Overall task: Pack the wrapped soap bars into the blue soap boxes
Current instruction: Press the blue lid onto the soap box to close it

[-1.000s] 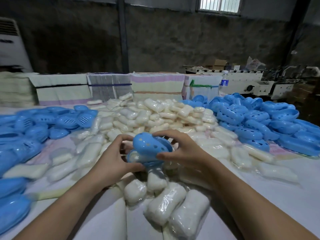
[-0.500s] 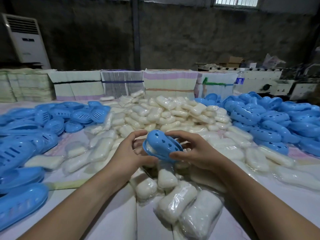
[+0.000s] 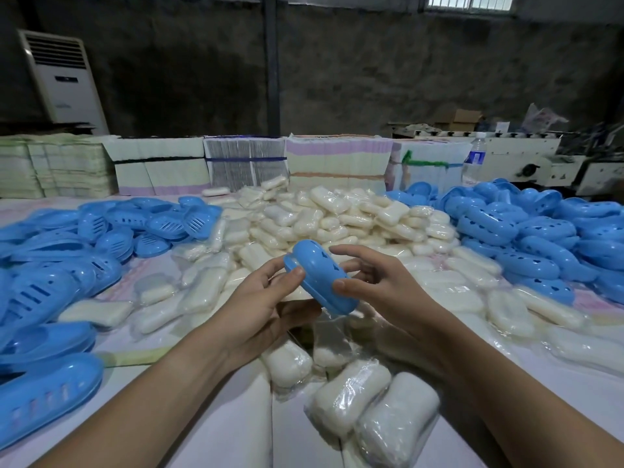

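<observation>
A closed blue soap box (image 3: 319, 276) sits between both hands above the bench (image 3: 216, 430). The left hand (image 3: 260, 305) has its thumb on the near upper end and fingers (image 3: 270, 266) curled behind; the right hand (image 3: 381, 285) presses its thumb on the lower side while its fingers (image 3: 351, 253) are spread loosely over the top, barely touching. So the left is clamped on the box, the right only pinching at the thumb.

The box looks like thin, stiff, light plastic with a smooth, slightly slick shell; gripping across the seam at both ends should keep the halves shut. The wrapped soap bars (image 3: 371, 410) just below the fingers are firm blocks in crinkly, slippery film, best taken across the waist.

Left of the fingers lie slotted box halves (image 3: 40, 298); to the right, a heap of holed boxes (image 3: 526, 238). Beyond the fingers rises the main soap pile (image 3: 337, 217). Nothing blocks either hand, though loose bars crowd the bench directly underneath.
</observation>
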A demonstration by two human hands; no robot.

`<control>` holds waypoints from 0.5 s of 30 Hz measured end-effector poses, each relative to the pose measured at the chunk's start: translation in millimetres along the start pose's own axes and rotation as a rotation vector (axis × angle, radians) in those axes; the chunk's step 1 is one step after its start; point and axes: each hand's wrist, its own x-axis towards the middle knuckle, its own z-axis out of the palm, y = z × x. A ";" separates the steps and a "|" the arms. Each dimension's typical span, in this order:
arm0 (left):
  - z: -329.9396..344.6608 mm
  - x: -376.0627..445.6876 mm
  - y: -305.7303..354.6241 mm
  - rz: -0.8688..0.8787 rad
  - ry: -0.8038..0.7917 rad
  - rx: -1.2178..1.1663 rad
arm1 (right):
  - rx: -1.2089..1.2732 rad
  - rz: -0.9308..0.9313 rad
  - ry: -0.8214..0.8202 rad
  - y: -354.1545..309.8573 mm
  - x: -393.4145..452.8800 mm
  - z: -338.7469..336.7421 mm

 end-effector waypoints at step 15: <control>2.3 -1.1 -1.7 0.068 -0.015 -0.046 | -0.020 -0.012 -0.055 -4.0 -3.6 4.8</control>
